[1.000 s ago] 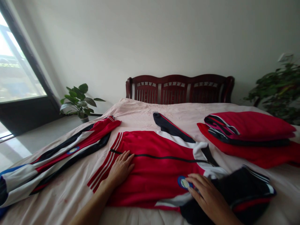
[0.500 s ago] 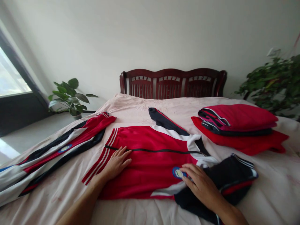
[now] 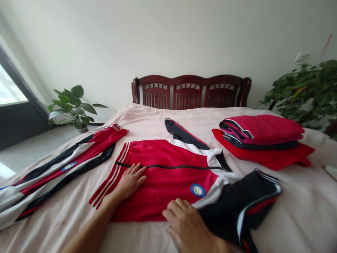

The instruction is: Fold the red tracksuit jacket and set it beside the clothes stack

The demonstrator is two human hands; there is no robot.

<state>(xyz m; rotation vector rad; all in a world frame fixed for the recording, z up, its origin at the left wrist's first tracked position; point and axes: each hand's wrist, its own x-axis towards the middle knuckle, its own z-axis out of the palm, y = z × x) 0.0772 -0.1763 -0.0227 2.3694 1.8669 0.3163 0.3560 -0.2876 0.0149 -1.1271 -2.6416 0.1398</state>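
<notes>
A red jacket (image 3: 163, 182) with a black zip, white shoulders and dark sleeves lies spread on the bed, its striped hem to the left. My left hand (image 3: 131, 181) rests flat on it near the hem, fingers spread. At the jacket's near edge, below the round blue badge (image 3: 198, 190), is my right hand (image 3: 185, 219). Its fingers are curled over the edge, and what they pinch, if anything, is hidden. The near dark sleeve (image 3: 229, 200) lies bent to the right; the far sleeve (image 3: 184, 135) reaches toward the headboard.
Another red, white and dark garment (image 3: 71, 165) lies along the bed's left side. Folded red and dark clothes (image 3: 263, 130) are stacked at the right. Beyond are a wooden headboard (image 3: 186, 93), a potted plant (image 3: 73, 105) and a leafy plant (image 3: 308, 93).
My right hand has moved left and nearer from beside the badge to the jacket's near edge, and its fingers have curled. My left hand has stayed on the jacket. The view has shifted slightly.
</notes>
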